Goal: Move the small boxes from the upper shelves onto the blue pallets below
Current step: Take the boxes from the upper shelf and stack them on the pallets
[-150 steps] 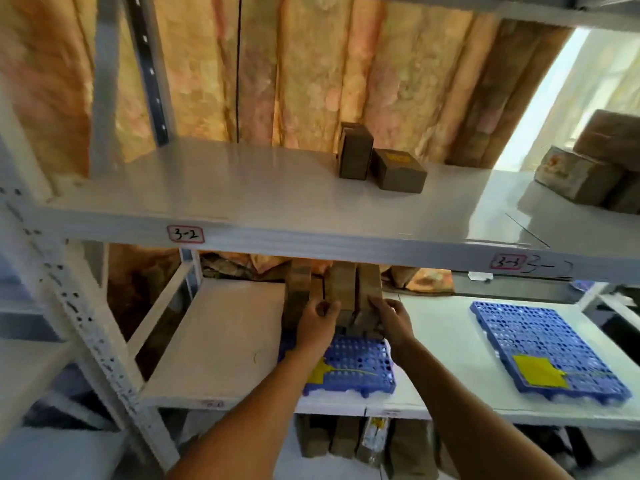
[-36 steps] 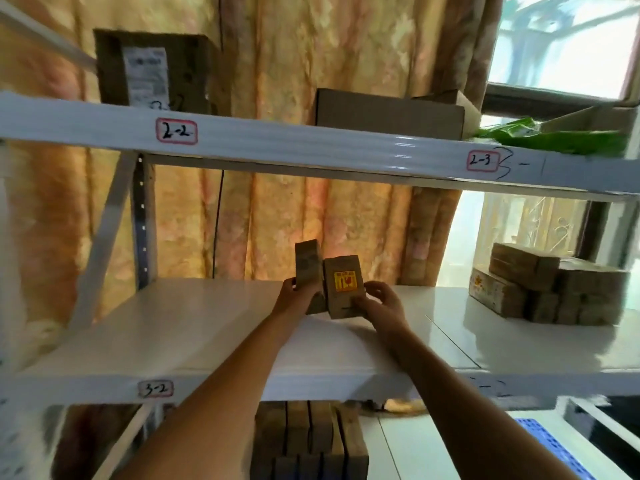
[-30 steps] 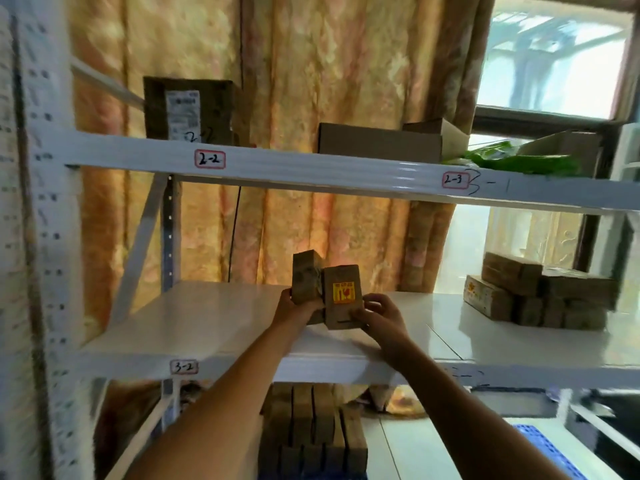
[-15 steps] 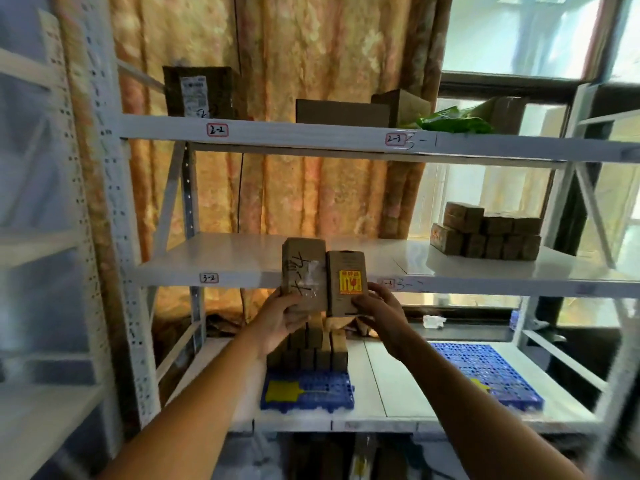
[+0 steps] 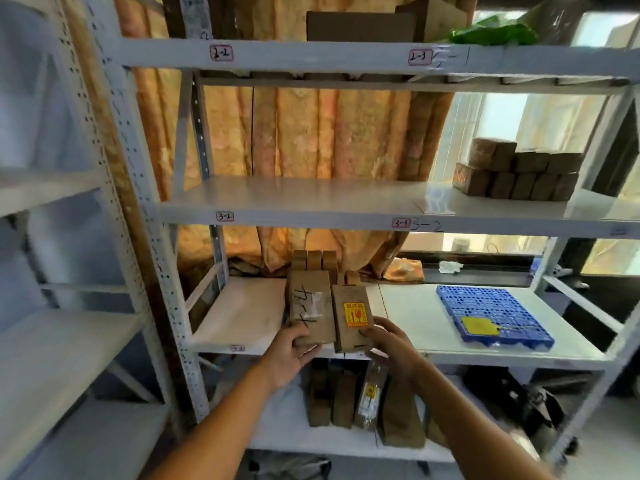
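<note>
My left hand point(image 5: 289, 353) grips a small brown box with black handwriting point(image 5: 310, 306). Beside it, my right hand point(image 5: 389, 342) holds a second small brown box with a yellow-red sticker point(image 5: 351, 317). Both boxes stand upright, side by side, in front of the lower shelf's edge. Behind them several small boxes point(image 5: 315, 263) stand in a stack; the blue pallet under them is hidden by the held boxes. A second blue pallet point(image 5: 485, 306) with a yellow label lies on the lower shelf to the right. The middle shelf point(image 5: 311, 199) above is bare on its left section.
Several more small boxes point(image 5: 519, 174) are stacked at the right of the middle shelf. Larger cartons point(image 5: 360, 26) and a green bag point(image 5: 495, 32) sit on the top shelf. Tall brown packages point(image 5: 346, 396) stand on the bottom shelf. White perforated rack posts point(image 5: 166, 271) rise at left.
Both hands lifted the two boxes off the middle shelf and carried them down and toward me to the lower shelf's level. The view pulled back, showing the whole rack.
</note>
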`<action>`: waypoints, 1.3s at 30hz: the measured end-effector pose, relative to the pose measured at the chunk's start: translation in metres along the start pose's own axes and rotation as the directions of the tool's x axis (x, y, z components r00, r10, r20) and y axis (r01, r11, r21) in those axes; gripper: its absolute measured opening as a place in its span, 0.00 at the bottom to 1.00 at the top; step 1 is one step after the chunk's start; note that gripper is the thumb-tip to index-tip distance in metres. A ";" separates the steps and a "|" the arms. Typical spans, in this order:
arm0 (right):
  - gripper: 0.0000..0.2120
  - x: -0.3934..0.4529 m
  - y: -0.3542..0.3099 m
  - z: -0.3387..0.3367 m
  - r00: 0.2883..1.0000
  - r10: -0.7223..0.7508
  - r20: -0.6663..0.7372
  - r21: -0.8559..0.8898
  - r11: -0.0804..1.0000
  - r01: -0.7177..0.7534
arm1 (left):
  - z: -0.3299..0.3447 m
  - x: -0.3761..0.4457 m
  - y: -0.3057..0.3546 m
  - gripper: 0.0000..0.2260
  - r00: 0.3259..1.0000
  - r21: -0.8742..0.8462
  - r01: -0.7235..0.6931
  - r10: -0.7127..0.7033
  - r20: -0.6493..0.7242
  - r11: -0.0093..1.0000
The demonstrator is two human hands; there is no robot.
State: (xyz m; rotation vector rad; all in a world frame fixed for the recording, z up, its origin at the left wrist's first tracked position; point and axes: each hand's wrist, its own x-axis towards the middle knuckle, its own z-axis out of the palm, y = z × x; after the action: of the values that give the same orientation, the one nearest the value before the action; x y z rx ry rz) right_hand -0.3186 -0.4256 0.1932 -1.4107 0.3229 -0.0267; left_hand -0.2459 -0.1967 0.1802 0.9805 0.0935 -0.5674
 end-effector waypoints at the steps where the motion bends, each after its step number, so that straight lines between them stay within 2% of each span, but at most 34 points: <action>1: 0.15 0.004 0.012 -0.002 1.000 0.024 -0.009 -0.009 1.000 -0.024 | -0.005 0.002 -0.010 0.13 1.000 -0.005 0.017 -0.017 -0.011 1.000; 5: 0.17 0.029 0.058 -0.008 0.991 0.132 -0.019 -0.016 0.991 -0.132 | -0.031 0.024 -0.044 0.24 0.994 0.024 0.074 -0.072 -0.079 0.997; 8: 0.21 0.062 0.078 -0.013 0.985 0.171 -0.037 -0.004 0.985 -0.171 | -0.042 0.052 -0.050 0.22 0.993 0.022 0.072 -0.070 -0.100 0.997; 13: 0.17 0.134 0.069 -0.016 0.978 0.162 -0.132 0.060 0.986 -0.155 | -0.058 0.121 -0.024 0.23 0.990 -0.069 0.080 -0.088 -0.113 0.994; 16: 0.14 0.185 0.048 -0.019 0.948 0.117 -0.297 0.126 0.989 -0.082 | -0.061 0.163 -0.001 0.16 0.989 -0.090 0.078 -0.088 -0.122 0.993; 19: 0.15 0.238 0.032 -0.024 0.864 0.100 -0.493 0.123 0.991 -0.045 | -0.059 0.195 0.020 0.03 0.987 -0.086 0.072 -0.084 -0.138 0.994; 21: 0.14 0.271 0.022 -0.025 0.830 0.103 -0.548 0.086 0.994 -0.067 | -0.059 0.214 0.029 0.02 0.987 -0.068 0.065 -0.074 -0.141 0.996; 25: 0.13 0.330 0.017 -0.029 0.808 0.112 -0.579 -0.001 0.990 -0.138 | -0.071 0.239 0.034 0.06 0.987 -0.055 0.068 -0.076 -0.139 0.996; 28: 0.20 0.372 0.022 -0.034 0.805 0.109 -0.583 -0.047 0.985 -0.168 | -0.079 0.255 0.033 0.10 0.987 -0.048 0.070 -0.076 -0.143 0.996; 32: 0.17 0.403 0.019 -0.034 0.802 0.114 -0.586 -0.080 0.977 -0.197 | -0.086 0.266 0.029 0.10 0.984 -0.080 0.102 -0.113 -0.140 0.992; 37: 0.13 0.421 0.016 -0.034 0.843 0.087 -0.530 -0.202 0.953 -0.225 | -0.073 0.277 0.026 0.12 0.989 -0.019 0.128 -0.129 -0.070 0.992; 39: 0.12 0.421 0.017 -0.033 0.857 0.069 -0.511 -0.236 0.947 -0.217 | -0.065 0.280 0.022 0.17 0.991 0.022 0.132 -0.132 -0.031 0.991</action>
State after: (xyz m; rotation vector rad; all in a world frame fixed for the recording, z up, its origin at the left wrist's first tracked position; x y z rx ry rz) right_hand 0.0730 -0.5429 0.0864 -1.6533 0.8941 -0.2331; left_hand 0.0149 -0.2502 0.0695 1.0115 0.1788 -0.6769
